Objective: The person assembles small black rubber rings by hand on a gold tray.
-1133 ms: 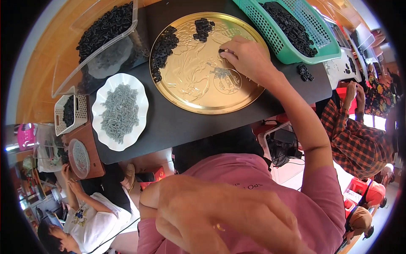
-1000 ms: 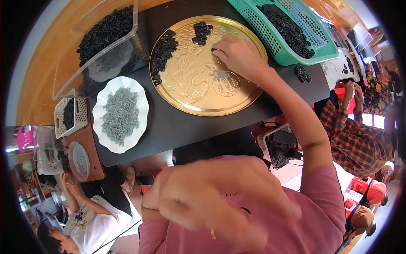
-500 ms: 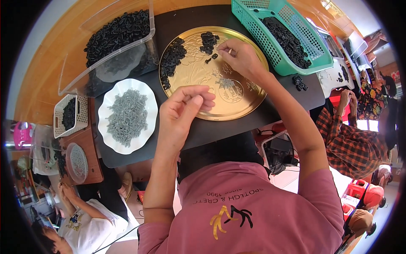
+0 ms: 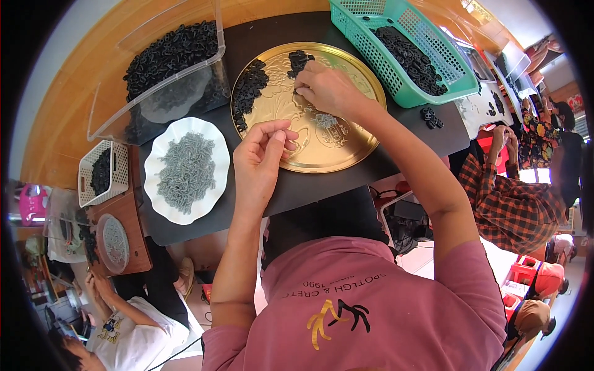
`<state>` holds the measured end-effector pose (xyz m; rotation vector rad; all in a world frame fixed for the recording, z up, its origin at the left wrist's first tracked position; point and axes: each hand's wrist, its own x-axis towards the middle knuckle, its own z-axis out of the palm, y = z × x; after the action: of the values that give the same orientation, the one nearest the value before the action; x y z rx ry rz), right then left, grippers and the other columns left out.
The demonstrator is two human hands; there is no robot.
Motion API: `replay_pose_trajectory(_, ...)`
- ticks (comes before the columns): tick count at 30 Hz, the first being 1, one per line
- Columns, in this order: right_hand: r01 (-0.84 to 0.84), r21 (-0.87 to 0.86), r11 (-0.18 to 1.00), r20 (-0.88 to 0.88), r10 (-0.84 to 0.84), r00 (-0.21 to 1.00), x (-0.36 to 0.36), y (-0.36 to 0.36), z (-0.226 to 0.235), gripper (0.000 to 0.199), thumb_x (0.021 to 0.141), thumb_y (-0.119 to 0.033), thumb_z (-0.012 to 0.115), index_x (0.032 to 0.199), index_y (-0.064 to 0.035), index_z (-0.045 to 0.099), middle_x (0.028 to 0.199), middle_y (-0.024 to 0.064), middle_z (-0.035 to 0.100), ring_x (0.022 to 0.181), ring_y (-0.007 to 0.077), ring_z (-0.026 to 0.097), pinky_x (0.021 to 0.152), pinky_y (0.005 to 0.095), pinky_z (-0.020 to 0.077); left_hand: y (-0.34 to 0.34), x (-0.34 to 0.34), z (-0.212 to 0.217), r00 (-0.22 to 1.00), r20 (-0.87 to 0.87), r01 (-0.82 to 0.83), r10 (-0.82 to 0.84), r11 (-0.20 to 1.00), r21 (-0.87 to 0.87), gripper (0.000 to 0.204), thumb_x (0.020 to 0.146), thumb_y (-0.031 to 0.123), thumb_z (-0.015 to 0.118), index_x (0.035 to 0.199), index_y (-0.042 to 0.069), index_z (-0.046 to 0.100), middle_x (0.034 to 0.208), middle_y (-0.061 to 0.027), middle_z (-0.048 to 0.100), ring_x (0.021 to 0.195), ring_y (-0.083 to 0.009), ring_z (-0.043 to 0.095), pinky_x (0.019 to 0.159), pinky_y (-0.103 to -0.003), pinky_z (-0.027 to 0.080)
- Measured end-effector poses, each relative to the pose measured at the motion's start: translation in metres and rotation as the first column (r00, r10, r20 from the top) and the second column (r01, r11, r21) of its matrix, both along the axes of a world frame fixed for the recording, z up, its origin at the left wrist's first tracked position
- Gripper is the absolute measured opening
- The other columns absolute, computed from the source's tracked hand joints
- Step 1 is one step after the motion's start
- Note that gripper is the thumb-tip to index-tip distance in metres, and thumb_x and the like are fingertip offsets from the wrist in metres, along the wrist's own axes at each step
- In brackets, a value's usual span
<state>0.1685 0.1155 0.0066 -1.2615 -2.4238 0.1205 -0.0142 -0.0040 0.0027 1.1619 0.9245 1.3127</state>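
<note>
I monitor the right hand (image 4: pixel 328 89) over the gold tray (image 4: pixel 318 157), drawn to a pinch, and the left hand (image 4: pixel 263 151) half-curled at near left; I cannot tell whether either grips anything. Black pieces (image 4: pixel 249 91) lie along the tray's left rim.

Dark table (image 4: pixel 303 187), gold tray (image 4: pixel 279 102), dish (image 4: pixel 221 154), basket (image 4: pixel 380 62), bin (image 4: pixel 176 99)

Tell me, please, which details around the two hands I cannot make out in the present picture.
All in the head view:
Right hand: its bent fingers hide whether it holds anything.
Left hand: its curled fingers hide whether anything is between them.
Gold tray: the right hand covers part of its surface.
Green basket: the picture's top edge cuts off part of it.
Grey pieces: too small and overlapping to count.
</note>
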Motion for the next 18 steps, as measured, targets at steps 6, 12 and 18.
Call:
replay_pose_trajectory(6, 0.020, 0.119, 0.993, 0.035, -0.024, 0.999, 0.004, -0.010, -0.001, 0.015, 0.086, -0.018, 0.058, 0.090, -0.0044, 0.061, 0.089, 0.0124, 0.057, 0.080, 0.0329, 0.061, 0.069, 0.0418, 0.0495, -0.003, 0.002, 0.004, 0.999, -0.028, 0.019, -0.019, 1.000, -0.019, 0.018, 0.095, 0.007, 0.051, 0.109, -0.001, 0.060, 0.092, -0.0074, 0.066, 0.078, -0.0079, 0.058, 0.069, -0.020, 0.046)
replay_pose_trajectory(12, 0.083, 0.186, 0.979, -0.263, -0.031, 0.964, 0.018, -0.071, 0.014, 0.010, 0.085, -0.012, 0.062, 0.089, -0.0037, 0.060, 0.085, 0.0123, 0.061, 0.078, 0.0321, 0.061, 0.065, 0.0396, 0.0495, 0.000, 0.002, 0.002, 1.000, -0.014, 0.021, -0.021, 1.000, -0.021, 0.019, 0.095, 0.006, 0.051, 0.110, -0.001, 0.060, 0.091, -0.0083, 0.065, 0.076, -0.0088, 0.057, 0.069, -0.021, 0.047)
replay_pose_trajectory(18, 0.351, 0.188, 0.917, -0.466, -0.231, 0.854, 0.090, -0.135, 0.009, 0.010, 0.082, -0.005, 0.065, 0.091, -0.0045, 0.062, 0.081, 0.0103, 0.060, 0.066, 0.0249, 0.060, 0.058, 0.0326, 0.0491, 0.003, -0.001, 0.002, 0.999, -0.037, 0.028, -0.029, 0.999, -0.027, 0.018, 0.095, 0.006, 0.052, 0.109, -0.002, 0.060, 0.091, -0.0088, 0.065, 0.075, -0.0091, 0.057, 0.069, -0.022, 0.047)
